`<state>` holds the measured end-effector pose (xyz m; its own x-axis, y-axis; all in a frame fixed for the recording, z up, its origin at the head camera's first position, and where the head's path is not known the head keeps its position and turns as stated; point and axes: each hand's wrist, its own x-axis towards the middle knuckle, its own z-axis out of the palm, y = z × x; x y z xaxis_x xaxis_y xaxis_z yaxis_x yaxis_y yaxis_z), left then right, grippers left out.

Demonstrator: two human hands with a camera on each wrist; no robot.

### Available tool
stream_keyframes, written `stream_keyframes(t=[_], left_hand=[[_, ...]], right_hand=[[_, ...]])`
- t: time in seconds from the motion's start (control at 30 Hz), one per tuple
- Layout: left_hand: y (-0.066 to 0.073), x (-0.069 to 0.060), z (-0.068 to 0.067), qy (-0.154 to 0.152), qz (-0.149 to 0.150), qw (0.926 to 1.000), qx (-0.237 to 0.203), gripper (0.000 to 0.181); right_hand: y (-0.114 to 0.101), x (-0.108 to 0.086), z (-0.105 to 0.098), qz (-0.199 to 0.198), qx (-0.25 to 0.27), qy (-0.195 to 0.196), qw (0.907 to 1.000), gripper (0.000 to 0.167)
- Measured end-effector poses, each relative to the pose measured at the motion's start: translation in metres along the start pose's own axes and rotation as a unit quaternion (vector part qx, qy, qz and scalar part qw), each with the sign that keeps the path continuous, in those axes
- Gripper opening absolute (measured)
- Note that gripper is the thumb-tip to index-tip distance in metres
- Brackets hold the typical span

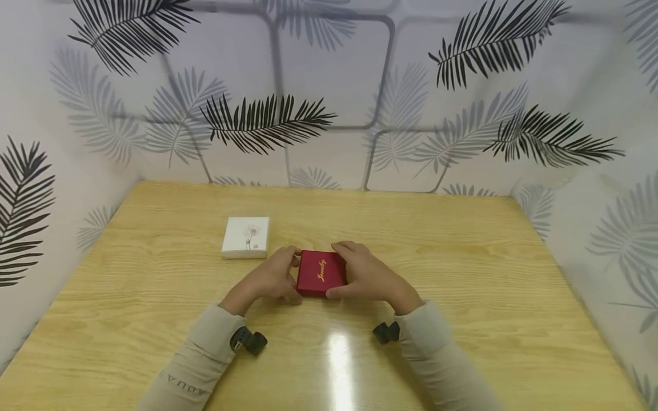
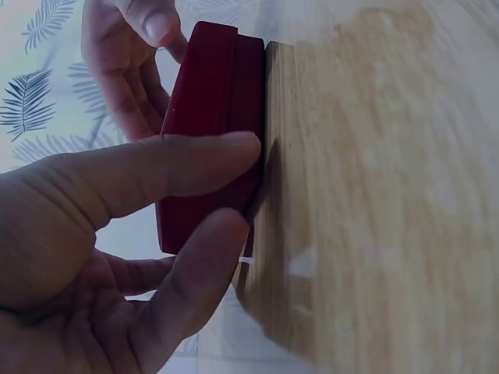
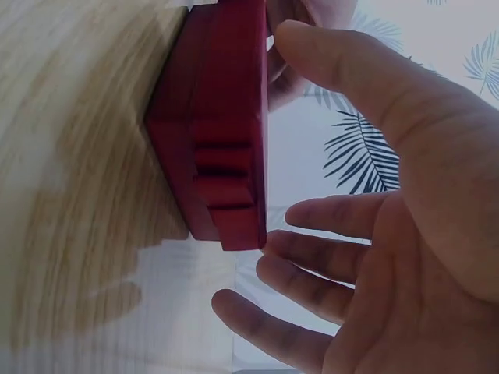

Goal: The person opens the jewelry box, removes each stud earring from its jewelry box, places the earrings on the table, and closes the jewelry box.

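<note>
A small dark red jewelry box [image 1: 315, 275] with gold lettering reading "Jewelry" lies on the table between the two hands. My left hand [image 1: 273, 278] holds its left side; in the left wrist view, thumb and finger rest against the red box [image 2: 204, 86]. Around the right side is my right hand [image 1: 371, 275], thumb near the front corner and fingers by the back corner. In the right wrist view its fingers are spread, mostly apart from the box [image 3: 226, 101]. A folded ribbon [image 3: 224, 178] shows on the box's side there. The lid appears on.
A white square box [image 1: 239, 235] with a flower print stands behind and left of the left hand. Both lie on a light wood table [image 1: 437, 245]. A leaf-patterned curtain [image 1: 329, 74] hangs behind and at both sides.
</note>
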<state>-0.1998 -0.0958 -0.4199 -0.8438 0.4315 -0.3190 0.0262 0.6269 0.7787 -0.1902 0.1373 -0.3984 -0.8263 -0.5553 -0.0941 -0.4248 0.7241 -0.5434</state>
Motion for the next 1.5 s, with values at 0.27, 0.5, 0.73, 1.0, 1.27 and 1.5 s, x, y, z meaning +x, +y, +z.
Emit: stream_keyframes(t=[0.27, 0.5, 0.73, 1.0, 1.27, 1.5], left_hand=[[-0.003, 0.003, 0.007, 0.007, 0.012, 0.9999, -0.004, 0.103], [-0.007, 0.008, 0.008, 0.005, 0.026, 0.9995, -0.018, 0.1], [-0.011, 0.01, 0.0, 0.002, 0.04, 0.9987, -0.031, 0.092], [-0.014, 0.005, 0.006, -0.006, 0.037, 0.9985, -0.041, 0.089], [-0.016, 0.006, 0.01, 0.004, 0.039, 0.999, -0.021, 0.089], [-0.013, 0.005, 0.011, 0.006, 0.042, 0.999, -0.011, 0.084]], right_hand=[[-0.003, 0.0, 0.006, 0.001, 0.014, -0.009, 0.9999, 0.095], [-0.001, 0.004, 0.009, -0.011, -0.003, -0.013, 0.9999, 0.092], [-0.003, 0.008, 0.004, -0.017, -0.004, -0.01, 0.9998, 0.091], [-0.004, 0.004, 0.012, 0.003, -0.017, -0.014, 0.9998, 0.095], [-0.007, 0.004, 0.015, 0.005, -0.036, -0.005, 0.9993, 0.094], [-0.009, 0.006, 0.016, 0.008, -0.065, 0.007, 0.9978, 0.094]])
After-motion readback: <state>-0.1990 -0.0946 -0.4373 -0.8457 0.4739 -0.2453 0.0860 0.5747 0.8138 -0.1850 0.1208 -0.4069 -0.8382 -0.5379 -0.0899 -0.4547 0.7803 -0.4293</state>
